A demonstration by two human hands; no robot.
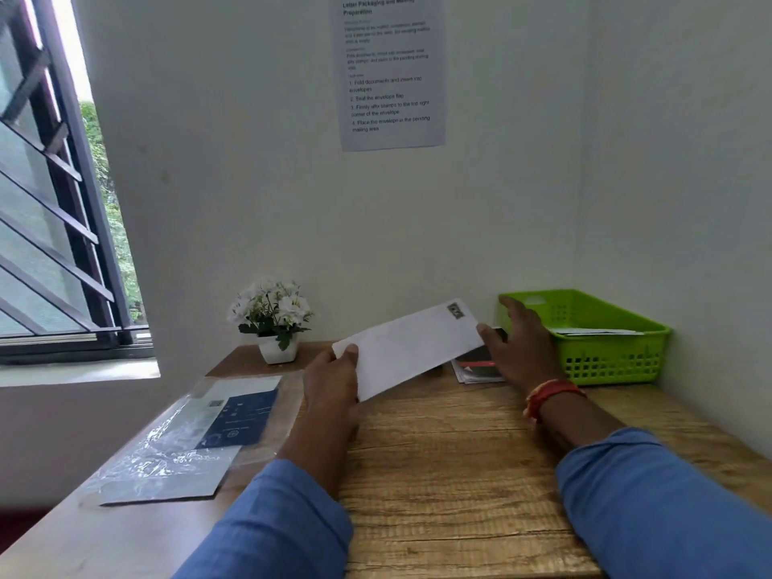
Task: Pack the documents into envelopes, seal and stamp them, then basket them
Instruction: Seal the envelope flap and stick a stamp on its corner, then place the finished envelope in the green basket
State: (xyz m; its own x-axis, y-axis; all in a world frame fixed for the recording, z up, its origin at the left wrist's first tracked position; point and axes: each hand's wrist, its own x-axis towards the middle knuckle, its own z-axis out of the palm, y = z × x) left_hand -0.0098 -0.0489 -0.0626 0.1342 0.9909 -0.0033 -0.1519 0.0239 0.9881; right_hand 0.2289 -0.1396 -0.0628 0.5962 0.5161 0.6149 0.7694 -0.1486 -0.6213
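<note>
Looked like a small office mailing corner. Had a wooden desk (438,474) against white walls (250,181), a printed instruction sheet (390,73) above it, a green basket (610,361) at the desk's far right corner, potted flowers (271,317) at its far edge near a barred window (54,227).

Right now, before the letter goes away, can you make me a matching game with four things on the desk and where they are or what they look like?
Things:
1. envelope
2. basket
3. flowers
4. plastic packet

Places or looks:
A. lying flat on the left side of the desk
B. held up between the left hand and the right hand
C. green, at the back right
D. standing in a white pot

Pairs: 1-B, 2-C, 3-D, 4-A
</note>
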